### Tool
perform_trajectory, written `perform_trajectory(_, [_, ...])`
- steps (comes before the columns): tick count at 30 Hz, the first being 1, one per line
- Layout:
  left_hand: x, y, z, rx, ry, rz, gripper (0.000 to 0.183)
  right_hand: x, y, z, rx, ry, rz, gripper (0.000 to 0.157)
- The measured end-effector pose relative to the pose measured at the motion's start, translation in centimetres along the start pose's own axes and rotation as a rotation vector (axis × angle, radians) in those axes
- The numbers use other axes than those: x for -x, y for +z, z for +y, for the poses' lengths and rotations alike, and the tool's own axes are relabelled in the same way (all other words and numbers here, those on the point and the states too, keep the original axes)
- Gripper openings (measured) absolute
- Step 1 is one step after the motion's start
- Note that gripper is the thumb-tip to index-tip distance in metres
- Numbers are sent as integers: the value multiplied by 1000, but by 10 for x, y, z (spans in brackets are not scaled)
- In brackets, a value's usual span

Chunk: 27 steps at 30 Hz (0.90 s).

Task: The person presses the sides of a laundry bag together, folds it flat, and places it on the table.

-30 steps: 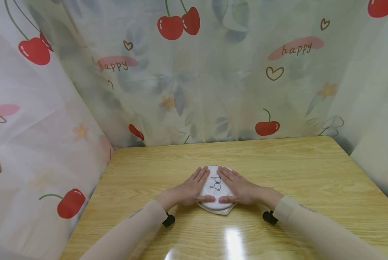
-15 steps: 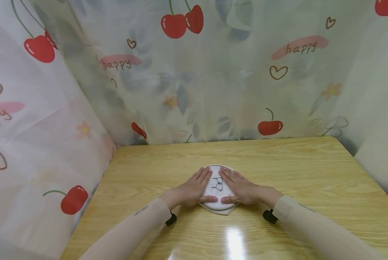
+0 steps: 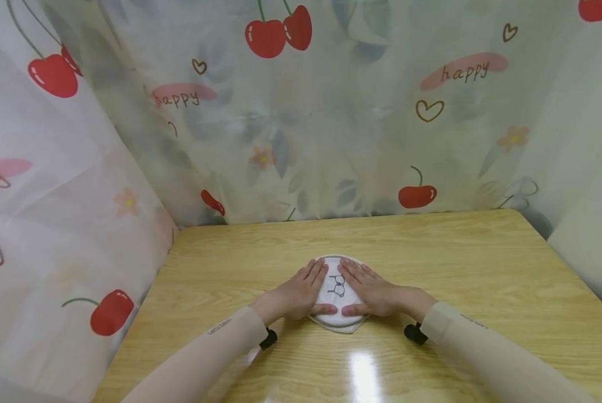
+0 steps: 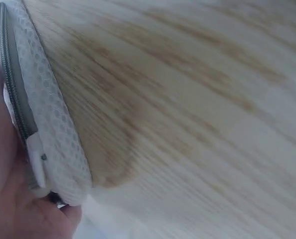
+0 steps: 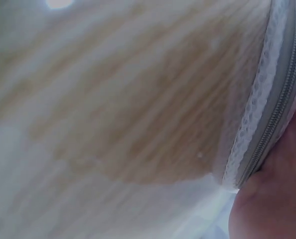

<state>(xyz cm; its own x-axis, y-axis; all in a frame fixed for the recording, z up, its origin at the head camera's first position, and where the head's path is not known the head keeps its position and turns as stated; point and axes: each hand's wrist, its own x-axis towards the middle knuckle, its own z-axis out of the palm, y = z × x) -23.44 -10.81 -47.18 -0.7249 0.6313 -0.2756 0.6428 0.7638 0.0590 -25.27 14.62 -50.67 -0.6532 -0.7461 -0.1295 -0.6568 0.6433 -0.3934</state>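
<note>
A white mesh laundry bag [image 3: 332,302] with a dark line drawing of a bra lies on the wooden table. My left hand [image 3: 304,291] rests on its left side, fingers extended toward the far edge and thumb across the near part. My right hand [image 3: 370,291] lies on the right side in a mirrored pose, the two thumbs nearly meeting. Honeycomb mesh and a grey zipper [image 4: 16,74] with a white pull [image 4: 37,160] show along the bag's side in the left wrist view. The zipper [image 5: 282,94] also runs beside my palm in the right wrist view.
The wood-grain table [image 3: 230,246] extends around the bag on all sides. Behind it hangs a curtain [image 3: 331,140] printed with cherries and hearts, and similar fabric closes off the left and right sides. Light glares off the table's near part.
Both hands stay on the bag with almost the same pose. The head view shifts slightly sideways and back; the bag looks unmoved on the table.
</note>
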Motion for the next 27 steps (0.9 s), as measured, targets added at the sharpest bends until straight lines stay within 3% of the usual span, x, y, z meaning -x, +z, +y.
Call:
perform_trajectory(6, [-2, 0, -6, 89, 2, 49, 100, 2, -8, -3, -1, 14, 34, 107])
perform_trajectory(13, [2, 2, -10, 191, -1, 110, 100, 16, -34, -22, -103, -10, 50, 102])
perform_trajectory(17, [6, -5, -11, 209, 31, 145, 98, 19, -50, -21, -148, -9, 76, 88])
perform_trajectory(23, [15, -17, -14, 214, 87, 229, 94, 22, -69, -3, -261, 38, 208, 69])
perform_trajectory(27, [25, -20, -15, 179, 190, 283, 88, 18, -77, 8, -282, 49, 221, 63])
